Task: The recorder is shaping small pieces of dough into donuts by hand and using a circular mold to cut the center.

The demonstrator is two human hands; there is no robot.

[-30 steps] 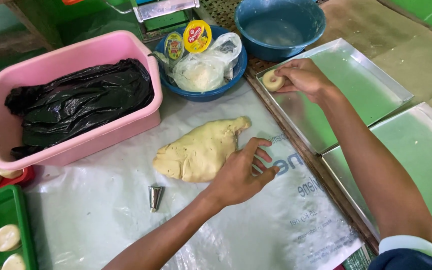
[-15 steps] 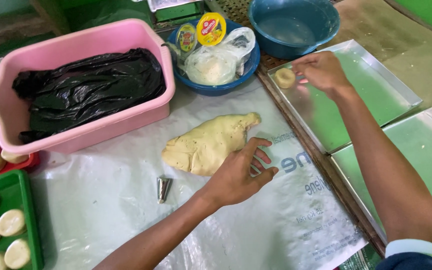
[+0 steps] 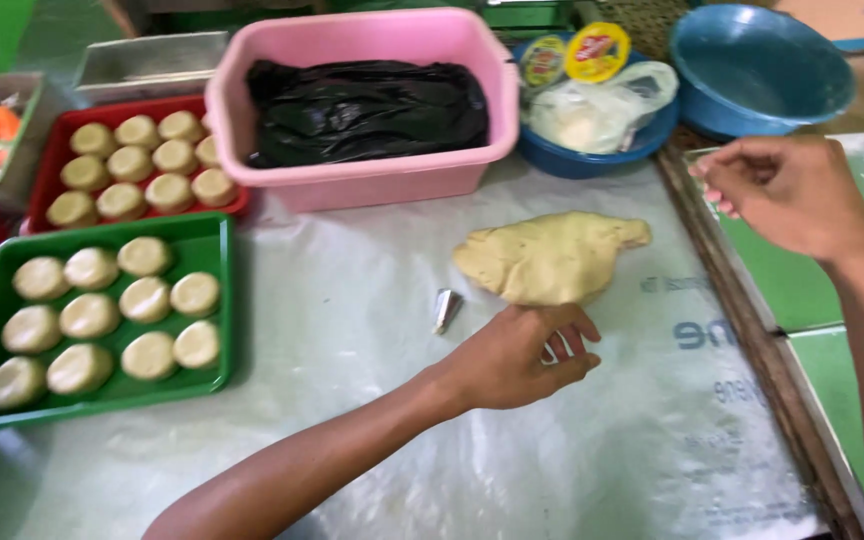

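Surface (image 3: 352, 440) is covered by a clear plastic sheet, wrinkled, printed at the right end. Pink tub (image 3: 372, 170) at the back holds a crumpled black bag (image 3: 362, 110). Green tray (image 3: 214, 300) on the left carries nine dough pucks; red tray (image 3: 232, 205) behind it carries more. Two blue bowls at back right, the nearer one (image 3: 592, 160) stuffed with a white bag and small packets. Dough lump (image 3: 547, 258) lies mid-sheet, flattened, just ahead of the left hand (image 3: 517, 355). That hand rests palm down on the sheet, fingers (image 3: 577, 335) loosely curled, tips at or near the lump's near edge; contact not resolvable. Right hand (image 3: 792, 195) hovers over the metal baking tray (image 3: 802, 290) at the right, fingers bunched toward the thumb; I can't tell whether they pinch a piece. Small metal cone nozzle (image 3: 446, 310) lies loose on the sheet, just left of the lump. Risks, my read: the sheet isn't pinned, so a pull on the lump could drag it and bunch it; a left forearm sweep could knock the nozzle off. Hidden: bag contents, right-hand palm side, baking tray's far edge cut off, a further red tray clipped at the left edge.
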